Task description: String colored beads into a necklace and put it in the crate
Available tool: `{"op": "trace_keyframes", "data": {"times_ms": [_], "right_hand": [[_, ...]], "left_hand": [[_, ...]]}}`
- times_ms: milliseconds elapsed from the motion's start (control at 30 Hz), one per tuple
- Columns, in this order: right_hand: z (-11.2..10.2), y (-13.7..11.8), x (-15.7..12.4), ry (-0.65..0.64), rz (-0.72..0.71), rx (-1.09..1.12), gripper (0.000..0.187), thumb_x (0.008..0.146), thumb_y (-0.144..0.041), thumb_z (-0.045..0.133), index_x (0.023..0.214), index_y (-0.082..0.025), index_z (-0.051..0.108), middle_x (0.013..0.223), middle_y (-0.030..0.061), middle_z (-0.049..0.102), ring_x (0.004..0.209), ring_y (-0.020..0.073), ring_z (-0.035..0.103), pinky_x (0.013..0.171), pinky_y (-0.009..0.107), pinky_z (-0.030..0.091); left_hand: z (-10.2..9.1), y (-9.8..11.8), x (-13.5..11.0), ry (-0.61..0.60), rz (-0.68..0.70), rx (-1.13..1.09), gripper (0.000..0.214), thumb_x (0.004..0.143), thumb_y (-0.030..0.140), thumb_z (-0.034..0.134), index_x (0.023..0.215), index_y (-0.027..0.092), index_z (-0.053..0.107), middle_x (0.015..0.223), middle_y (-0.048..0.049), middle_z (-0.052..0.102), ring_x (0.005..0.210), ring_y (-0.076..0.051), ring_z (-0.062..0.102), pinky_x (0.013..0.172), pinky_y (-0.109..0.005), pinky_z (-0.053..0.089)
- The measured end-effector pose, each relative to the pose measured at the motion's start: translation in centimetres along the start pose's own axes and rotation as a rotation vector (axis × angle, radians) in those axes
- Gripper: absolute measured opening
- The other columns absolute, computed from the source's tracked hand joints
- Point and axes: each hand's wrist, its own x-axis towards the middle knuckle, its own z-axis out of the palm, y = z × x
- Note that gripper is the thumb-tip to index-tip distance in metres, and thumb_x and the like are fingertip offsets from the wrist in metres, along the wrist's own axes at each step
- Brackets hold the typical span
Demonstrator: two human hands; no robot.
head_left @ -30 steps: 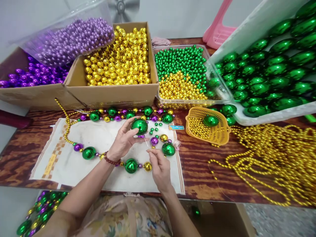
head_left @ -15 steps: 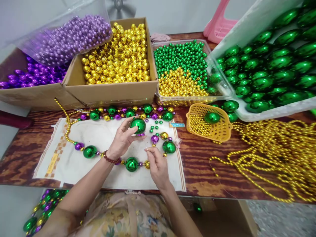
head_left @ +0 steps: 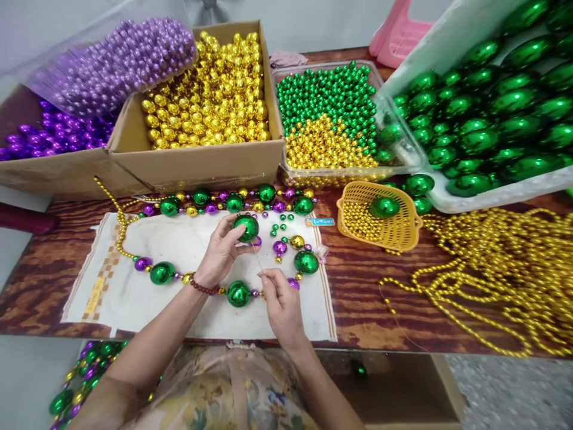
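So I've got a big, glossy green plastic-looking ball pinched between the thumb and fingers of my left hand, up over a white cloth with a brown checkered strip. It's round and mirror-smooth, with bright highlights. A small shiny purple bead sits right by its lower edge. My right hand is closed down to a fingertip pinch on a thin pale strand running down from there; can't tell if it's thread or needle.

Below my hands there's a metallic green, purple and gold bead chain curving across the cloth, big balls spaced out by little ones. Loose small round green beads lie just right of the ball. The worktop is dark reddish-brown with wavy wood grain, and a yellow slotted plastic basket on it holds tiny gold beads plus another green ball.
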Motion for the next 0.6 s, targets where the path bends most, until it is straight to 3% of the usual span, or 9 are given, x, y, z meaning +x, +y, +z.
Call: {"op": "trace_keyframes", "data": {"times_ms": [133,267,433,600], "right_hand": [[-0.2,0.3,-0.5,-0.018,-0.017,-0.034,0.023,0.098,-0.028,0.045,0.099,-0.019,0.067,0.063,-0.002,0.058,0.051,0.0126,0.053,0.049,0.022,0.04],[-0.7,0.9,-1.3,-0.073,-0.014,-0.023,0.031,0.098,-0.027,0.044,0.116,-0.018,0.068,0.065,-0.0009,0.062,0.051,0.0131,0.058,0.051,0.022,0.047],[-0.7,1.3,-2.1,-0.09,0.048,0.03,0.027,0.099,-0.032,0.047,0.104,-0.017,0.069,0.06,-0.0024,0.06,0.047,0.0114,0.058,0.049,0.021,0.047],[0.2,1.0,-1.7,-0.1,0.103,0.085,0.027,0.1,-0.035,0.047,0.102,-0.018,0.068,0.055,-0.0046,0.056,0.041,0.0098,0.053,0.043,0.019,0.042]], "left_hand": [[-0.6,0.4,0.5,0.036,-0.041,-0.008,0.043,0.075,0.038,0.08,0.106,0.023,0.054,0.095,0.0022,0.065,0.071,-0.013,0.07,0.079,-0.039,0.062],[-1.0,0.5,1.0,0.039,-0.02,-0.028,0.039,0.076,0.04,0.08,0.099,0.021,0.056,0.094,0.0011,0.066,0.082,-0.016,0.072,0.087,-0.041,0.059],[-0.9,-0.1,1.0,0.031,0.073,-0.051,0.037,0.075,0.035,0.082,0.101,0.022,0.06,0.105,-0.0004,0.064,0.092,-0.015,0.067,0.094,-0.044,0.057],[-0.2,-0.8,0.2,-0.01,0.148,0.028,0.036,0.076,0.034,0.081,0.105,0.024,0.064,0.12,-0.0018,0.059,0.096,-0.015,0.061,0.091,-0.039,0.059]]}}
